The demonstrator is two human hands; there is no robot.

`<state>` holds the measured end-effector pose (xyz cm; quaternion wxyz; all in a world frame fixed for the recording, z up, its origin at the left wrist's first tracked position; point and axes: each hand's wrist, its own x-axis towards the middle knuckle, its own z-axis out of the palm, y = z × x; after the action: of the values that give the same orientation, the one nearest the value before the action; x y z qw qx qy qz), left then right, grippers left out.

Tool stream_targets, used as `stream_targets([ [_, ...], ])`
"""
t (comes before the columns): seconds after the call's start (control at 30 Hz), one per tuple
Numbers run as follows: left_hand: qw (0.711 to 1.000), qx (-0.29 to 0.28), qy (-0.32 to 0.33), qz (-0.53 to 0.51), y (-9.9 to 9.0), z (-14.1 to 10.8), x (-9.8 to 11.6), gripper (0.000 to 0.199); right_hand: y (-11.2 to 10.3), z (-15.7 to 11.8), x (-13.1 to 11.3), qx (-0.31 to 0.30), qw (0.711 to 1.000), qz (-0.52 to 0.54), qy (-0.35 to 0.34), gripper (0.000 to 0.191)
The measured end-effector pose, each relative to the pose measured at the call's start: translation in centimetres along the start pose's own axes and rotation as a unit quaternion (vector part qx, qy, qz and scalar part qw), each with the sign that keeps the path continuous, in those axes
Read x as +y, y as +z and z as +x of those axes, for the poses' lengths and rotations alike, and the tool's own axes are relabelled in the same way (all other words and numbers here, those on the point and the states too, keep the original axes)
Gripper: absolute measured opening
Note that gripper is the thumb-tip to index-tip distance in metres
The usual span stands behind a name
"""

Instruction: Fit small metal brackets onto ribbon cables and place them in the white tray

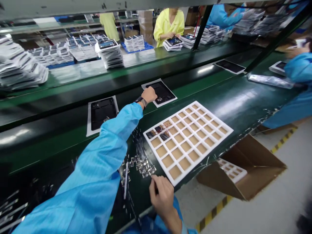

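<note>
My left hand (149, 94), with a dark watch on its wrist, reaches over the left edge of a black tablet housing (163, 92) lying on white sheeting. Its fingers are curled closed, their tips hidden, so what they grip cannot be told. Close to the table's near edge, my right hand (162, 193) has its fingers bent inward at a pile of small metal parts (144, 166); anything between them is too small to name. Another black housing (102, 112) lies to the left, partly behind my sleeve. Beside my right hand sits a white compartment tray (168, 170) with a few dark pieces in its far-left cells.
A cardboard box (262, 162) holding another white tray stands below the table at right. Stacks of wrapped tablets (112, 57) line the far bench. A co-worker in yellow (168, 27) works opposite; a blue-sleeved person (299, 74) is at right. A dark post (203, 26) rises ahead.
</note>
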<state>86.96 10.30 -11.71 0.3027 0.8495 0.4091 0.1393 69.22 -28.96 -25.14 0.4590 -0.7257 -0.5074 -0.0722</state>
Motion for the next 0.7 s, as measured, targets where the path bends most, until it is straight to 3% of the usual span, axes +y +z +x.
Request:
stream_targets([
  [0.13, 0.996, 0.03, 0.081, -0.011, -5.4, -5.5, 1.6, 0.006, 0.1, 0.3, -0.3, -0.026, 0.999, 0.035, 0.019, 0.021],
  [0.23, 0.99, 0.063, 0.111, -0.059, -9.9, -11.6, 2.8, 0.007, -1.1, 1.5, -1.2, -0.079, 0.984, 0.141, 0.079, 0.019],
  [0.33, 0.983, 0.094, 0.125, -0.097, -14.2, -18.7, 3.2, 0.014, -3.8, 4.8, -1.8, -0.116, 0.965, 0.209, 0.108, 0.019],
  [0.47, 0.963, 0.173, 0.159, -0.13, -18.6, -28.7, 1.8, 0.011, -6.2, 11.7, 0.0, -0.167, 0.971, 0.156, 0.067, 0.018],
  [0.57, 0.945, 0.261, 0.138, -0.14, -19.2, -36.5, -0.5, 0.008, -5.0, 16.3, 2.9, -0.211, 0.976, -0.038, 0.032, 0.019],
  [0.63, 0.933, 0.315, 0.092, -0.15, -17.7, -41.5, -2.8, 0.009, -3.4, 18.5, 4.5, -0.23, 0.969, -0.094, 0.02, 0.025],
  [0.7, 0.929, 0.322, 0.038, -0.177, -15.2, -45.9, -5.8, 0.008, -1.8, 20.3, 5.5, -0.246, 0.961, -0.126, 0.001, 0.031],
])
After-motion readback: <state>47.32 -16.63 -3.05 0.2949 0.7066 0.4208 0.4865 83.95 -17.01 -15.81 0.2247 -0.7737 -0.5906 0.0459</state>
